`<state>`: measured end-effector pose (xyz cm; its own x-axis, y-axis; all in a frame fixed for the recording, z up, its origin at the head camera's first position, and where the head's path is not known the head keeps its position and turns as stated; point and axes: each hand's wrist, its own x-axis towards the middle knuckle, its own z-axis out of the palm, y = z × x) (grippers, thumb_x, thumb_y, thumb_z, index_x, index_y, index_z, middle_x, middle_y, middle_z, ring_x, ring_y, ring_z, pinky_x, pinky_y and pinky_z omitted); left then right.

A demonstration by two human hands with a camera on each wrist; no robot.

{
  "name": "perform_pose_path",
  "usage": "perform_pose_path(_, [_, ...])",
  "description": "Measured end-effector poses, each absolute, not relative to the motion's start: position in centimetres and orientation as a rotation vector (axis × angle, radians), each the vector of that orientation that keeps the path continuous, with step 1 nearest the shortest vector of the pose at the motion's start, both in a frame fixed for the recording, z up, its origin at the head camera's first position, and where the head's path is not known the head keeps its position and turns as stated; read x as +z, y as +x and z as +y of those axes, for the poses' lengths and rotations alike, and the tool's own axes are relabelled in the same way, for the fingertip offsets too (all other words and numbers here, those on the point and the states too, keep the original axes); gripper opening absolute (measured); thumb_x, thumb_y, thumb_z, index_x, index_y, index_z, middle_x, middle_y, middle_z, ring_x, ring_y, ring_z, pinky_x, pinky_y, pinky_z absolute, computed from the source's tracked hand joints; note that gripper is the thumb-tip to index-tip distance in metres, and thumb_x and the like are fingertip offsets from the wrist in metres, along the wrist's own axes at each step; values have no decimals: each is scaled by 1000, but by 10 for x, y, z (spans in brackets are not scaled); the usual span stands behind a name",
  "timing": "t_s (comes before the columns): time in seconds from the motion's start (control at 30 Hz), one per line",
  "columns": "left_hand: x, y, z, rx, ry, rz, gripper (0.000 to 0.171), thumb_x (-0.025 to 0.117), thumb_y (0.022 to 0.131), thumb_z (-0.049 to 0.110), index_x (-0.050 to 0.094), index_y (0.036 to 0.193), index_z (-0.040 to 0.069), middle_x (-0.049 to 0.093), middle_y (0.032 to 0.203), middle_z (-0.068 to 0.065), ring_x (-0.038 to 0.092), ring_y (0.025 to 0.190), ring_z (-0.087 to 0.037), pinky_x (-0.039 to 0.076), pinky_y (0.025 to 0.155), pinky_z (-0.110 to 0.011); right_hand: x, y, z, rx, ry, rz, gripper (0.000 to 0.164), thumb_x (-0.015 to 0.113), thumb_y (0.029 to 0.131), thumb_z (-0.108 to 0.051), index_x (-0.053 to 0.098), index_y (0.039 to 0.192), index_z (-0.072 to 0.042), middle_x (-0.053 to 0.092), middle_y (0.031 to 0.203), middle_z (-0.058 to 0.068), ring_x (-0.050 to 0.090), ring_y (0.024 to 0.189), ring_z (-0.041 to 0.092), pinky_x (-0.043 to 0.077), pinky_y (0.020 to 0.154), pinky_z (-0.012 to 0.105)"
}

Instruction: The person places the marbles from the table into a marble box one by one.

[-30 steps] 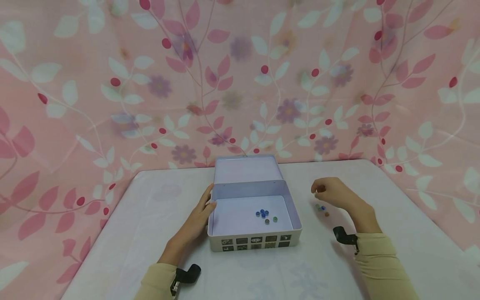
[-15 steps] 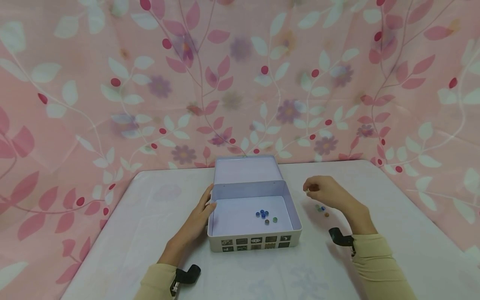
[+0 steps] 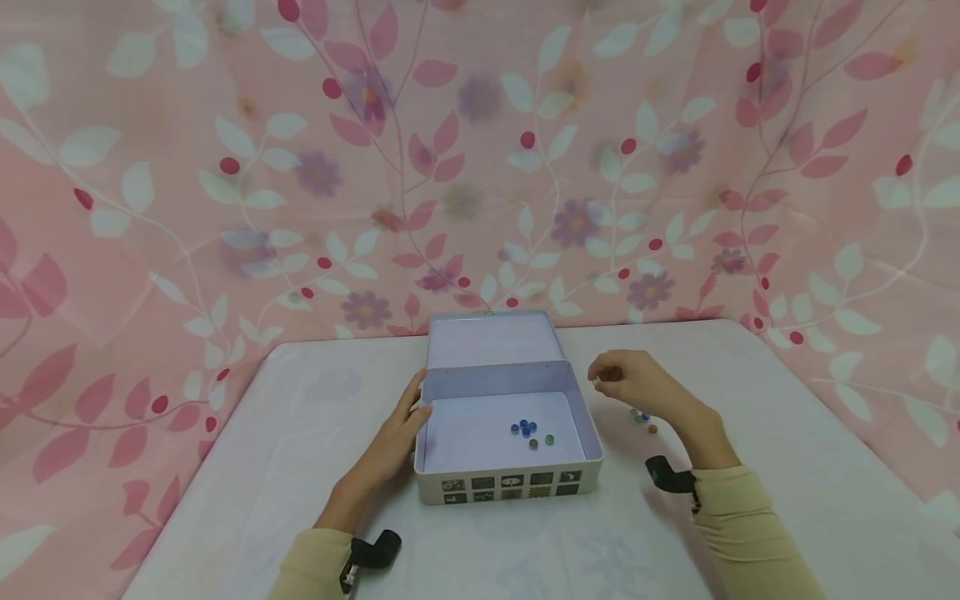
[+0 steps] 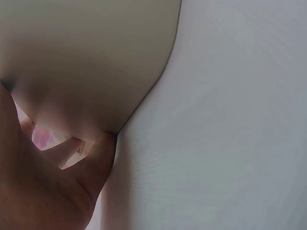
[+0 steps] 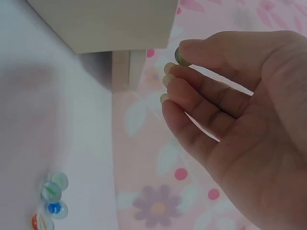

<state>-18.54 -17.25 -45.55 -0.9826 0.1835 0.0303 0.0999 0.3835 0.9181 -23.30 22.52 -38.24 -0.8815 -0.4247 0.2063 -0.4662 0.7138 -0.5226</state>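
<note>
A pale lidded box (image 3: 510, 492) stands with its lid (image 3: 495, 340) raised at the back. Blue, green and brown marbles (image 3: 526, 430) lie on its floor. My left hand (image 3: 393, 437) holds the box's left wall, thumb over the rim and fingers along the outside. Beyond the right wall, my right hand (image 3: 637, 383) is raised above the table. Thumb and index finger pinch a greenish marble (image 5: 179, 57), mostly hidden behind the thumb; the other fingers are bent and hold nothing.
Several loose marbles (image 5: 51, 191), clear green, blue and orange, lie on the table below my right hand. A white cloth (image 3: 480, 554) covers the table. A pink floral curtain (image 3: 480, 167) hangs behind it.
My right hand has moved left toward the box with the pinched marble, away from the loose marbles. The left hand and the box stay where they were.
</note>
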Motion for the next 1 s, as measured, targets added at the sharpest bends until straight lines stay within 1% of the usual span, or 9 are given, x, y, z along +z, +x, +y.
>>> perform_pose_path(0.17, [-457, -186, -172, 1703, 265, 2532, 57, 40, 106, 43, 9, 150, 60, 19, 166, -6, 28, 150, -39, 31, 113, -66, -382, -233, 217, 898, 732, -2847, 12, 68, 89, -7, 73, 99, -9, 69, 91, 3, 59, 81, 16, 53, 74, 29])
perform_pose_path(0.27, [-457, -186, -172, 1704, 281, 2532, 57, 40, 107, 41, 9, 151, 58, 19, 166, -6, 28, 149, -40, 31, 112, -67, -381, -232, 212, 910, 725, -2853, 14, 67, 89, -8, 73, 101, -8, 69, 93, 3, 58, 82, 17, 53, 74, 29])
perform_pose_path(0.47, [-455, -186, -173, 1707, 285, 2528, 57, 40, 106, 45, 9, 151, 58, 19, 165, -6, 29, 149, -40, 31, 113, -66, -380, -230, 204, 941, 740, -2825, 16, 66, 89, -5, 73, 104, -6, 69, 96, 5, 59, 85, 18, 54, 77, 31])
perform_pose_path(0.53, [-456, -186, -173, 1711, 282, 2527, 56, 41, 105, 47, 9, 151, 59, 19, 165, -6, 29, 149, -39, 30, 113, -66, -380, -229, 201, 953, 741, -2822, 16, 65, 90, -6, 73, 104, -6, 69, 97, 4, 60, 86, 18, 55, 79, 33])
perform_pose_path(0.77, [-458, -187, -175, 1711, 291, 2527, 57, 40, 105, 49, 10, 153, 55, 18, 166, -6, 26, 151, -39, 28, 114, -67, -378, -227, 194, 961, 792, -2786, 15, 66, 90, -5, 73, 102, -7, 69, 97, 1, 62, 88, 15, 55, 83, 35])
perform_pose_path(0.87, [-457, -187, -176, 1706, 286, 2517, 58, 39, 105, 49, 9, 154, 52, 17, 166, -6, 25, 151, -38, 27, 115, -66, -378, -228, 190, 960, 818, -2772, 14, 66, 89, -4, 73, 100, -9, 69, 95, 1, 62, 87, 14, 56, 84, 40])
perform_pose_path(1.0, [-456, -186, -176, 1704, 281, 2518, 57, 39, 106, 48, 9, 154, 54, 17, 166, -6, 26, 151, -38, 28, 115, -66, -378, -227, 185, 968, 840, -2760, 15, 66, 88, -3, 73, 98, -11, 70, 95, 1, 63, 87, 15, 57, 85, 45])
